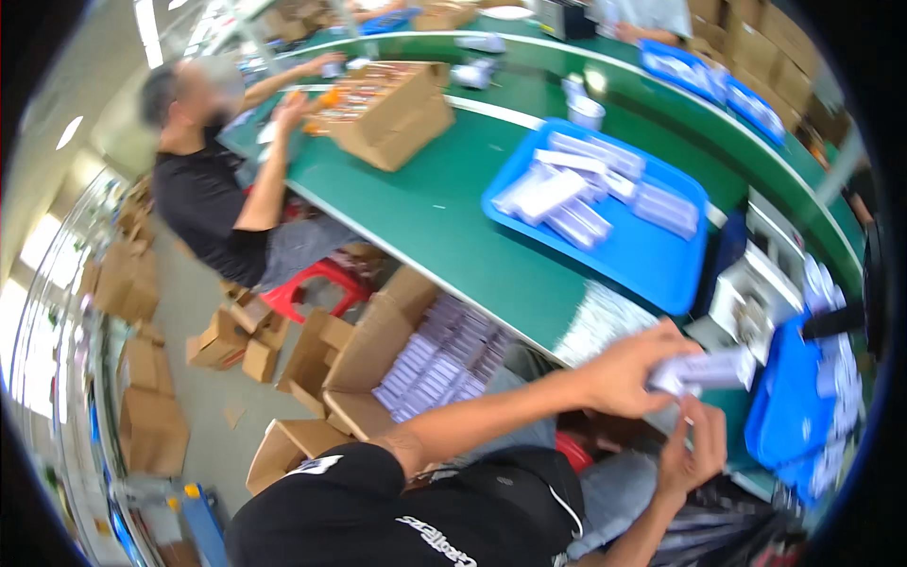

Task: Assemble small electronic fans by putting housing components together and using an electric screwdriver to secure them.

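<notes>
My left hand [631, 370] is closed around one end of a slim, pale lilac box [715, 369], held above the table's near edge. Just below it is my right hand [694, 452], its thumb and fingers pinched together at the underside of the box. Whatever lies between those fingertips is too small and blurred to make out. Several similar pale packs [586, 184] lie loosely piled in a blue tray [652, 282] on the green table [444, 222]. A white sheet of bubble-like wrap [605, 319] lies at the table edge beside my left hand.
An open carton [359, 378] of stacked lilac boxes stands below the table on my left. A white device [756, 293] and another blue tray [779, 416] are at right. Further left, a seated co-worker [213, 189] reaches toward a brown carton [392, 128] on the table.
</notes>
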Action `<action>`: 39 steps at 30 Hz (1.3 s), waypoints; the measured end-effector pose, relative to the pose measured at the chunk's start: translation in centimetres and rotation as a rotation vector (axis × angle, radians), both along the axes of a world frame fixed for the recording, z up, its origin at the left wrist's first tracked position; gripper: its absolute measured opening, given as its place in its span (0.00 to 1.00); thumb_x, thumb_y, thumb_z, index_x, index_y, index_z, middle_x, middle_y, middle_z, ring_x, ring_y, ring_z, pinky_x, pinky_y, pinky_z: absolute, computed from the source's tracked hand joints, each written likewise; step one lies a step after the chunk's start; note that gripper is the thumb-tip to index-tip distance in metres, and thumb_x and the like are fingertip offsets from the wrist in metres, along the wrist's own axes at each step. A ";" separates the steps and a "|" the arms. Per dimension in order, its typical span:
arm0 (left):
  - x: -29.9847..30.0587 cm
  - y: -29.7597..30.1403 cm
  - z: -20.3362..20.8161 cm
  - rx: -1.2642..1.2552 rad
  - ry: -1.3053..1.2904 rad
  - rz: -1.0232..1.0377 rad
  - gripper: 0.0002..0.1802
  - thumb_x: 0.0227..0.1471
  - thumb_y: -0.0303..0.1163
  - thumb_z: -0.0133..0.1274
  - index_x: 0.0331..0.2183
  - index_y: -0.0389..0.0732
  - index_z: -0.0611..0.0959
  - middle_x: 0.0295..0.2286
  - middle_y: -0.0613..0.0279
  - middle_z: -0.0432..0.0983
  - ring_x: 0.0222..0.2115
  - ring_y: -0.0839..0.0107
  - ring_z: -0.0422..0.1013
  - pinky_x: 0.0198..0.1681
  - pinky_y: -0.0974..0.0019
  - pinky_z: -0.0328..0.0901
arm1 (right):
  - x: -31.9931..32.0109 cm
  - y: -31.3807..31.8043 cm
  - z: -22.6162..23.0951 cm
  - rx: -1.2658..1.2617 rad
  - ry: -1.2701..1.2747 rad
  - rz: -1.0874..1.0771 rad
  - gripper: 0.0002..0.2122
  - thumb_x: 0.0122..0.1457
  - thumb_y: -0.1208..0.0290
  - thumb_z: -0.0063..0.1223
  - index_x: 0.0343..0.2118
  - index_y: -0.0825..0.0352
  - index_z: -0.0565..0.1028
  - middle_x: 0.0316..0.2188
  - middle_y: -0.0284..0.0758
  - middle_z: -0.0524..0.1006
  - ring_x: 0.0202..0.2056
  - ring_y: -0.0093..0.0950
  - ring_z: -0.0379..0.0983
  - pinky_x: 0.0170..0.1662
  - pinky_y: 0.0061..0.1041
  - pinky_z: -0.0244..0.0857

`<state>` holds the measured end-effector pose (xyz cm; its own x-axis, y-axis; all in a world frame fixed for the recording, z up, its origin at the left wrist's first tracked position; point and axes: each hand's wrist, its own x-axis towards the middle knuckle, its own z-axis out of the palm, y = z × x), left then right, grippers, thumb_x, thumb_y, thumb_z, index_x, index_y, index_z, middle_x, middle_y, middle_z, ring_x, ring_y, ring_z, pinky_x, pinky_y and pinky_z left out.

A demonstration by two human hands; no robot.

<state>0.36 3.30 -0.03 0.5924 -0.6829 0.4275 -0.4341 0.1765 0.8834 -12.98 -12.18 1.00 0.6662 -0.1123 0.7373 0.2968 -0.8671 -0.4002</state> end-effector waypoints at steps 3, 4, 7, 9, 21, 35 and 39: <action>0.7 0.6 -0.8 0.007 -0.048 0.000 0.34 0.54 0.34 0.68 0.60 0.36 0.78 0.50 0.49 0.75 0.51 0.53 0.73 0.58 0.55 0.67 | -0.4 0.7 -0.6 -0.021 0.091 0.031 0.10 0.51 0.87 0.62 0.38 0.71 0.84 0.26 0.40 0.77 0.26 0.39 0.74 0.29 0.35 0.66; 0.5 0.4 -1.0 0.033 -0.057 0.043 0.32 0.54 0.34 0.68 0.58 0.36 0.79 0.50 0.49 0.77 0.51 0.54 0.73 0.57 0.55 0.67 | -0.5 0.7 -0.2 -0.022 0.110 0.033 0.10 0.51 0.85 0.64 0.38 0.70 0.84 0.25 0.40 0.76 0.25 0.39 0.73 0.28 0.34 0.65; 0.6 0.7 -1.0 0.006 -0.064 0.102 0.29 0.53 0.33 0.69 0.55 0.36 0.82 0.47 0.50 0.78 0.47 0.56 0.76 0.52 0.59 0.71 | -0.3 -1.5 3.7 0.008 0.058 0.241 0.07 0.54 0.80 0.62 0.36 0.73 0.83 0.24 0.38 0.76 0.26 0.35 0.74 0.30 0.30 0.67; 0.4 0.7 -0.2 0.070 -0.063 0.101 0.30 0.50 0.30 0.71 0.55 0.35 0.82 0.46 0.51 0.78 0.48 0.57 0.77 0.53 0.60 0.70 | 0.2 -4.1 5.6 0.137 -0.317 0.102 0.09 0.56 0.80 0.60 0.40 0.75 0.81 0.30 0.40 0.78 0.32 0.30 0.75 0.36 0.27 0.69; -0.4 0.0 -0.2 0.212 -0.171 0.098 0.41 0.42 0.26 0.75 0.58 0.34 0.77 0.48 0.51 0.75 0.50 0.56 0.75 0.55 0.61 0.69 | 6.6 -13.3 14.9 0.634 -0.304 0.176 0.18 0.73 0.58 0.55 0.57 0.66 0.75 0.39 0.29 0.79 0.41 0.21 0.78 0.43 0.20 0.69; 0.3 -1.6 -1.0 0.165 0.004 0.142 0.41 0.45 0.25 0.73 0.60 0.35 0.75 0.51 0.51 0.75 0.53 0.56 0.75 0.60 0.59 0.68 | 5.7 -10.4 14.1 0.892 -0.042 0.943 0.26 0.78 0.45 0.33 0.50 0.66 0.72 0.25 0.34 0.68 0.20 0.21 0.67 0.28 0.26 0.68; 0.0 -1.9 -0.8 0.165 -0.021 0.146 0.42 0.45 0.25 0.74 0.61 0.36 0.75 0.52 0.51 0.75 0.53 0.55 0.75 0.59 0.59 0.68 | 6.8 -6.8 17.7 0.880 -0.487 0.546 0.21 0.76 0.51 0.46 0.52 0.67 0.74 0.20 0.33 0.72 0.14 0.22 0.68 0.17 0.21 0.64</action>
<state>0.41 1.39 -0.79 0.6820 -0.6524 0.3306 -0.4631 -0.0354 0.8856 -6.19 -18.98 18.71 0.4495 -0.5008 0.7397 0.8377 -0.0513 -0.5438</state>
